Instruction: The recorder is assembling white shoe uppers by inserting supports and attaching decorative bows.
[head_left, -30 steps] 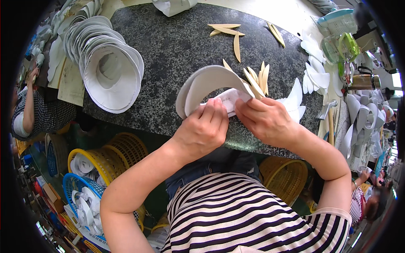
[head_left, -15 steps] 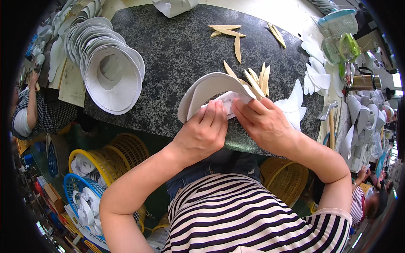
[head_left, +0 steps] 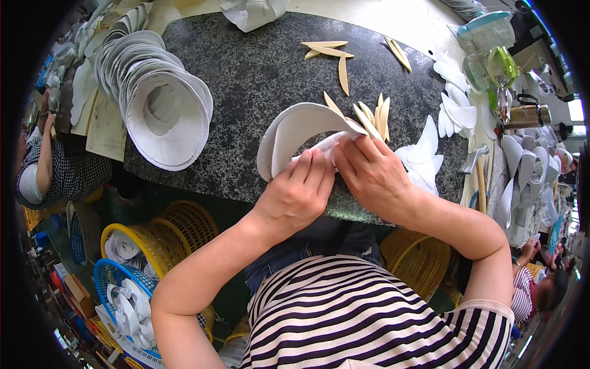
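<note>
Both my hands hold a white, stiff curved piece shaped like a hat brim (head_left: 301, 117) above the table's front edge. My left hand (head_left: 296, 195) pinches its near band, fingertips pressed together. My right hand (head_left: 372, 175) grips the same band at its right end, thumb hidden. The far side arches up and away from my fingers, leaving an opening in the middle. Just beyond it, slim cream crescent-shaped pieces (head_left: 385, 115) lie on the dark speckled tabletop (head_left: 246, 74). White leaf-shaped pieces (head_left: 423, 157) rest to the right of my right hand.
A nested stack of white brim-like pieces (head_left: 169, 123) leans at the left. A hammer (head_left: 481, 172) lies at the right edge. Below stand a yellow basket (head_left: 132, 237) and a blue basket (head_left: 114, 270) holding white pieces. Another person (head_left: 52, 160) works at far left.
My right hand has shifted slightly left along the band, and its fingers now cover more of it. My left hand keeps its pinch. The view has moved a little.
</note>
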Demonstrator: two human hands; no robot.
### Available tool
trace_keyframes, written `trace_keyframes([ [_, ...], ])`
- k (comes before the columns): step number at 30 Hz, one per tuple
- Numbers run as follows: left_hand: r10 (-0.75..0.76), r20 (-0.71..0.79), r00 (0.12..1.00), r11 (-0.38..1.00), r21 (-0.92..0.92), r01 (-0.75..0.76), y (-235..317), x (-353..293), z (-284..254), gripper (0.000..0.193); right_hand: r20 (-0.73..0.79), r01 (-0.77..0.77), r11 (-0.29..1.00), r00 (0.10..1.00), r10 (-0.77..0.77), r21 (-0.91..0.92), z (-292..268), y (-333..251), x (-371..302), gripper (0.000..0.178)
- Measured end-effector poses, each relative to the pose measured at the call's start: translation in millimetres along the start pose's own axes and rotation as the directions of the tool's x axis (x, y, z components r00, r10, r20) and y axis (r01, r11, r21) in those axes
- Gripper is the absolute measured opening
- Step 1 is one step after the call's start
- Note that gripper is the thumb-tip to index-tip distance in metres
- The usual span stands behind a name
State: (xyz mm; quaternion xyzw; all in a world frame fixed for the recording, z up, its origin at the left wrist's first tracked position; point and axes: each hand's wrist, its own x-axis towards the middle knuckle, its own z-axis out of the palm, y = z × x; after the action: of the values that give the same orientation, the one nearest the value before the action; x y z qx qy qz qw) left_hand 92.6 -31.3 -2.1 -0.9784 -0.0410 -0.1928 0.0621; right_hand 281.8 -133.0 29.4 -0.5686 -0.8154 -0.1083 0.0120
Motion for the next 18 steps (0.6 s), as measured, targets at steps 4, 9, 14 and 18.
trace_keyframes([
  [4,-0.108,0.013,0.994,0.994,-0.031,0.108,1,4,-8,0.036,0.026,0.032,0.997,0.999,-0.034,0.076,4,2,-14,0.053],
  [9,-0.156,0.078,0.985,0.967,-0.191,0.169,-8,2,-11,0.036,0.061,0.024,0.996,0.998,-0.029,0.088,0,3,-13,0.06],
  [14,-0.182,0.065,0.981,0.947,-0.257,0.193,-13,5,-10,0.034,-0.001,-0.01,0.991,1.0,0.01,0.134,7,2,-10,0.062],
  [18,-0.094,0.027,0.995,0.977,-0.188,0.097,-14,5,-10,0.032,0.054,0.039,0.996,0.998,-0.044,0.084,6,6,-9,0.062],
])
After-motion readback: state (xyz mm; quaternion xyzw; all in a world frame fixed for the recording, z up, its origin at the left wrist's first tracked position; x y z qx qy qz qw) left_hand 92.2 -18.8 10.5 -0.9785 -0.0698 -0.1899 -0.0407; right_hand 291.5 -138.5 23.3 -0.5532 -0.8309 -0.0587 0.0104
